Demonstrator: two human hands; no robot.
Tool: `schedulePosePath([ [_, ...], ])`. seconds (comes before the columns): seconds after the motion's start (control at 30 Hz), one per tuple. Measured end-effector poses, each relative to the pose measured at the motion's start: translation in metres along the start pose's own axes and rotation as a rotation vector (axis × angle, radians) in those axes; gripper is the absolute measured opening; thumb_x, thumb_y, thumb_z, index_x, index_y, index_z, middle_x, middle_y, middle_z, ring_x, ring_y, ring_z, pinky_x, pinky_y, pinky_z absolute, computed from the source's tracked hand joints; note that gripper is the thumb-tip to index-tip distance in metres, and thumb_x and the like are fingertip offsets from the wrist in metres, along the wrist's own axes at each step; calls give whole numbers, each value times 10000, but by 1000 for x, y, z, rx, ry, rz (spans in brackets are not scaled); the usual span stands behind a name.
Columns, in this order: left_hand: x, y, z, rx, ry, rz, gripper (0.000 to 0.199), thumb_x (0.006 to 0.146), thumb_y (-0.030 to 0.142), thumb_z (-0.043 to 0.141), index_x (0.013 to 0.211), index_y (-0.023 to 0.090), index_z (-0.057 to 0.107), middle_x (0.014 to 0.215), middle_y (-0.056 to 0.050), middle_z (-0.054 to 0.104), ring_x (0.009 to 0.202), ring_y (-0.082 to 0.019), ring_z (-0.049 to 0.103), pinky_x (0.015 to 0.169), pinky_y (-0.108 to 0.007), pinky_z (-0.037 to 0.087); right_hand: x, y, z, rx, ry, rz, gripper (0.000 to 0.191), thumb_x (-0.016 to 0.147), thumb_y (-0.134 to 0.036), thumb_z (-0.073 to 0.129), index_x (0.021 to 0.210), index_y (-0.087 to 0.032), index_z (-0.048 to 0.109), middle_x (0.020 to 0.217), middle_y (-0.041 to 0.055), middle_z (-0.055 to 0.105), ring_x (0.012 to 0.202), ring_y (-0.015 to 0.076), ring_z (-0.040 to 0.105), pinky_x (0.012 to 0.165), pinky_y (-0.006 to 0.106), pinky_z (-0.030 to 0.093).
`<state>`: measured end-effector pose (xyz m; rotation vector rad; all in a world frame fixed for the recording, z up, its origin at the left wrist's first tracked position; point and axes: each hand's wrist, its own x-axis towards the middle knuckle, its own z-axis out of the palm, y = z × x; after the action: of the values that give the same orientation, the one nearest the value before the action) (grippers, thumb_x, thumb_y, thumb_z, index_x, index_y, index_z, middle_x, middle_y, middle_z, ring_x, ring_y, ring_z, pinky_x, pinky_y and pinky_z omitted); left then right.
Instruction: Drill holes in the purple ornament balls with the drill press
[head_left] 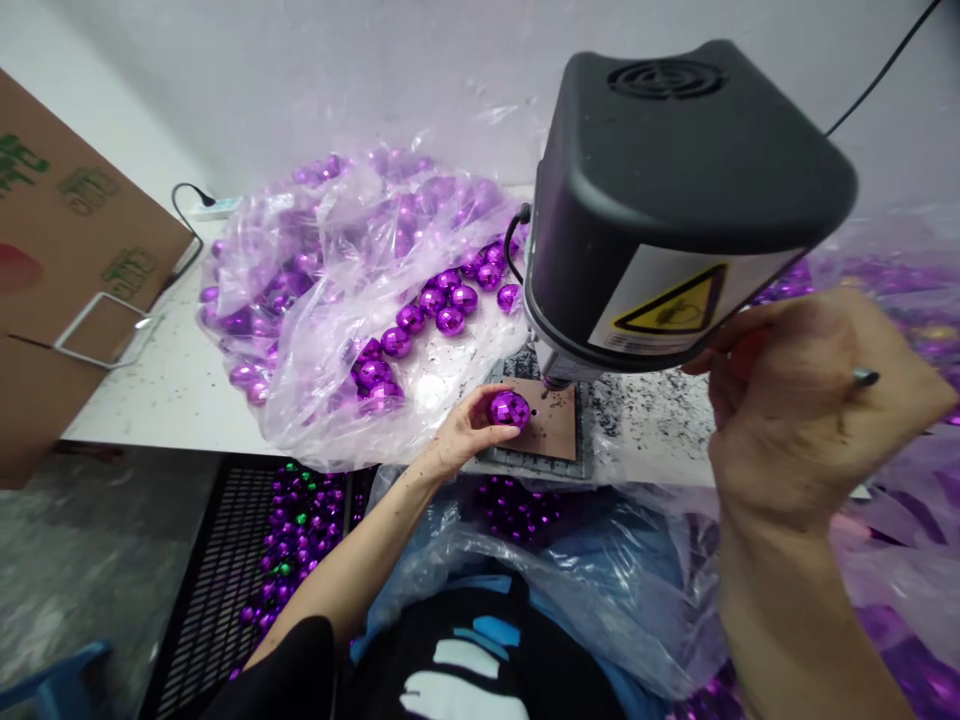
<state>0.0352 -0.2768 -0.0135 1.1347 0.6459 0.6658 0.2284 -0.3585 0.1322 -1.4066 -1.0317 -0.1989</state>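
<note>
As the left hand (459,434) holds a ball (510,409), a warning label (679,303) shows.

Your ball (510,408) is super glossy, almost mirror-like – the machine housing (705,160) looks like smooth, matt plastic, your bag (311,400) is crinkly, shiny film, and that box (67,250)'s matt cardboard.

Machine housing (697,150) black, yellow-black triangle (675,300). Below-left of housing: mirror-tiled purple ball (508,409). Left of housing: green-printed brown carton (67,250).

1 head-worn camera looks forward and steeply down, close above the worktable (165,385), facing the wall (337,80).
</note>
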Motion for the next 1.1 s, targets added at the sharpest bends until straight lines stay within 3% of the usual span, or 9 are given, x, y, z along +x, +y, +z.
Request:
schedulePosePath([
  [0.2, 2, -5, -1, 355, 4, 208, 613, 731, 338, 821, 1273, 229, 556, 1281, -82, 625, 1168, -244, 604, 1026, -399, 469, 0, 0, 2, -25, 11, 8, 456, 939, -498, 436, 686, -143, 571, 547, -28, 472, 495, 41, 446, 502, 233, 288],
  [0.37, 11, -14, 7, 616, 74, 356, 581, 768, 367, 792, 1280, 228, 554, 1279, -86, 616, 1210, -257, 571, 1067, -422, 426, 0, 1, 5, 4, 52, 12, 448, 929, -495, 457, 679, -143, 580, 540, -30, 465, 488, 40, 448, 501, 233, 283],
  [0.57, 24, -22, 20, 767, 214, 356, 548, 750, 416, 808, 1223, 243, 595, 1192, -70, 654, 1145, -274, 575, 1044, -426, 385, 0, 0, 4, -9, 27, -9, 437, 935, -458, 454, 653, -141, 559, 568, -18, 490, 526, 47, 459, 515, 248, 281],
  [0.8, 30, -14, 23, 914, 118, 427, 540, 738, 443, 811, 1192, 225, 619, 1095, -83, 649, 1061, -284, 553, 1014, -422, 373, 0, -3, 0, -7, -20, 26, 458, 935, -496, 445, 677, -135, 560, 579, -22, 485, 520, 30, 410, 518, 230, 277],
  [1.1, 35, -15, 10, 791, 195, 296, 506, 739, 454, 804, 1157, 212, 651, 1025, -64, 646, 991, -247, 574, 937, -387, 428, 6, -8, 2, 19, -28, 63, 466, 938, -492, 445, 663, -127, 536, 570, -31, 436, 532, 31, 429, 504, 211, 283],
])
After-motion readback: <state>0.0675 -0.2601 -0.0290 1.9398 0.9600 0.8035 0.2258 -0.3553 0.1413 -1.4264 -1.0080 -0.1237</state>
